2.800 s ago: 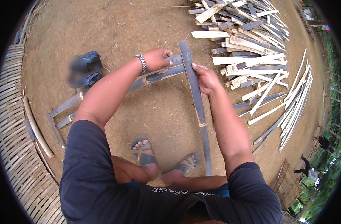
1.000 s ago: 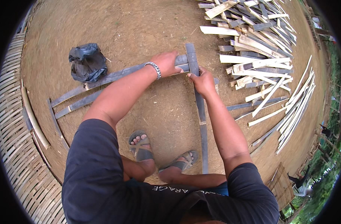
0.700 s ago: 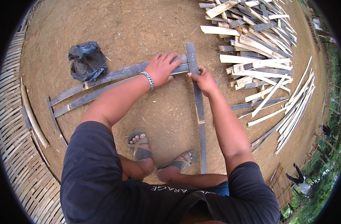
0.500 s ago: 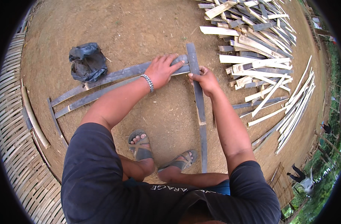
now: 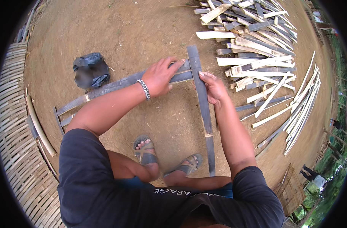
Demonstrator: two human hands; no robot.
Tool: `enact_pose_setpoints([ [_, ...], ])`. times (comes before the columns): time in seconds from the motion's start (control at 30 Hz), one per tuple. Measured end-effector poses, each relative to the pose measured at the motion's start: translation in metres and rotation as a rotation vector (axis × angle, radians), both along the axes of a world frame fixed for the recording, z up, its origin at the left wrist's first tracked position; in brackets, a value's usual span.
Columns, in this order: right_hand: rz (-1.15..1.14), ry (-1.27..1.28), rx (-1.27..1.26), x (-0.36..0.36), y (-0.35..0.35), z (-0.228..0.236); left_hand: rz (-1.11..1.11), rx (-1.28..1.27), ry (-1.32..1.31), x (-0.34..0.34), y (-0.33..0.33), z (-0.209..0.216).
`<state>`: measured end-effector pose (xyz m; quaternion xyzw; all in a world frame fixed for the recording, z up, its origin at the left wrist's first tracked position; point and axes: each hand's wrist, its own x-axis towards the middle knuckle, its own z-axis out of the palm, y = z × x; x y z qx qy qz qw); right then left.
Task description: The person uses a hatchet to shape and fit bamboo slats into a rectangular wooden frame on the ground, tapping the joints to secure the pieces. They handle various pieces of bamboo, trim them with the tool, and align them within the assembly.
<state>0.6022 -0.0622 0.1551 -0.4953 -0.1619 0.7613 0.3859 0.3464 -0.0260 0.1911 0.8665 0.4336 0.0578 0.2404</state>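
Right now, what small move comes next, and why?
Perhaps nudge the cross strip into line with the right hand: it lies across the long strips, that hand touches its edge, and the left hand rests over them.

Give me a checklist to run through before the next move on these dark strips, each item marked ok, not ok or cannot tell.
1. Left hand on the upper long strip: ok, laid over it near the crosspiece.
2. Right hand at the crosspiece: ok, touching its right edge.
3. Lower long strip in full view: not ok, the left hand and forearm cover much of it.
4. Crosspiece fastened to the long strips: cannot tell, no fastening can be made out.
5. Left sandal and right sandal off the strips: ok, both apart from them.
6. Bamboo pile apart from the crosspiece: ok.
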Motion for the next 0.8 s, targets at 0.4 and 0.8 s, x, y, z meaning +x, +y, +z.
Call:
enact_pose_setpoints([
  [0.4, 0.001, 0.128, 0.055, -0.001, -0.008, 0.032, 0.060, -0.497, -0.170, 0.013, 0.041, 0.028],
  [0.8, 0.040, 0.010, 0.076, -0.001, -0.011, 0.033, 0.039, -0.861, -0.373, 0.038, 0.062, 0.016],
])
